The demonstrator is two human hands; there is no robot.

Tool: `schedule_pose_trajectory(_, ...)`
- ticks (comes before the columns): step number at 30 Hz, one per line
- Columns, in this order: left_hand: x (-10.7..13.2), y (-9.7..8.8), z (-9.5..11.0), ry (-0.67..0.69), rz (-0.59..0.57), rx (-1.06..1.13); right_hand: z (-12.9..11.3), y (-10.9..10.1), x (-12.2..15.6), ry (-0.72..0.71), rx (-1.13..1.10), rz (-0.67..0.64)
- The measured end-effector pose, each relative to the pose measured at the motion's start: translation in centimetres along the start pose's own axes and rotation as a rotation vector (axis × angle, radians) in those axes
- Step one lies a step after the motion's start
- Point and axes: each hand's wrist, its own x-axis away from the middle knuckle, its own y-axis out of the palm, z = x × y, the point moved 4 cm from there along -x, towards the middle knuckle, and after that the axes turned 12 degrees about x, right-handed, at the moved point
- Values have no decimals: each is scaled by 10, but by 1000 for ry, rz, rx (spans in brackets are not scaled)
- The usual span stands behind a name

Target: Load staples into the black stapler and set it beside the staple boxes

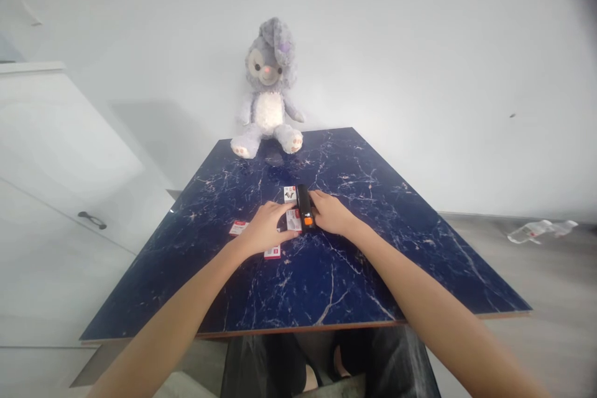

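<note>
A long black object (304, 205) with an orange end, its kind too small to tell, is near the table's middle. My right hand (330, 212) closes on its right side, with the fingertips partly hidden behind it. Against its left side is a small white-and-red box (293, 221). My left hand (267, 227) pinches this box between thumb and forefinger. Just beyond lies another small box (290, 193) with a dark picture on it. Two more white-and-red packs, one left of my left hand (238, 227) and one partly under it (272, 252), rest on the tabletop.
The blue marbled table (336, 298) has its near edge close to my lap. A grey plush rabbit (269, 109) sits at the far edge against the wall. To the left stands a white cabinet (56, 155); clear plastic packaging (536, 231) lies at right on the floor.
</note>
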Motion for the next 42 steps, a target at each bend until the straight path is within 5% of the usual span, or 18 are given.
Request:
schedule_pose_trajectory(11,21,-46,-15,-141,-384,140,-1,-1,-1,9,-4,-28)
schedule_pose_trajectory(16,15,-49,-15,-119,-264,135,-2,-2,0,9,1,-30)
schedule_pose_trajectory(22,1,-31,-6,2,62,47,-1,-1,-1,1,14,-1)
schedule_pose_trajectory(27,-4,-5,0,70,24,14,0,1,-1,-9,11,17)
schedule_pose_trajectory(31,-4,-2,2,50,57,12,1,3,-1,-4,-4,-5)
schedule_pose_trajectory(37,7,-41,-3,-17,-57,-41,1,2,-1,-6,8,-8)
schedule_pose_trajectory(42,46,-77,-39,-470,-25,-201,1,1,-1,-2,22,-18)
